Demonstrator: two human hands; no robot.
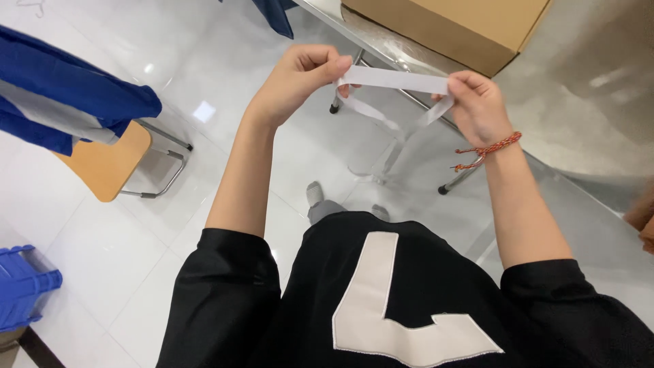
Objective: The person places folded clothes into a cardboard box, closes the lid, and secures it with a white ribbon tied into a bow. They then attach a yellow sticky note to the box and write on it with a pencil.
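Two bare hands hold a long white strip of thin, flat tape-like material (395,80) up in the air, well above the glossy white tiled floor (225,75). The left hand (300,78) pinches one end of the strip between thumb and fingertips, and the right hand (477,102) pinches the other end the same way, so the top run of the strip stretches straight and nearly level between them. Below that taut run, the rest of the strip hangs in a slack loop that sags down and toward the middle, which suggests the strip is doubled over and the pull between the hands is what keeps the upper part flat. Neither hand rests on anything; both arms reach forward from black sleeves. A red and orange braided cord bracelet (487,150) sits on the right wrist.

Beyond the hands, a brown cardboard box (449,24) stands on a metal-framed table (381,48), near its front edge, and the strip is held just in front of that edge without touching it. To the left, a wooden chair with a metal frame (109,167) carries blue cloth (61,95) draped over it, and a blue plastic crate (24,286) stands on the floor at the far left.
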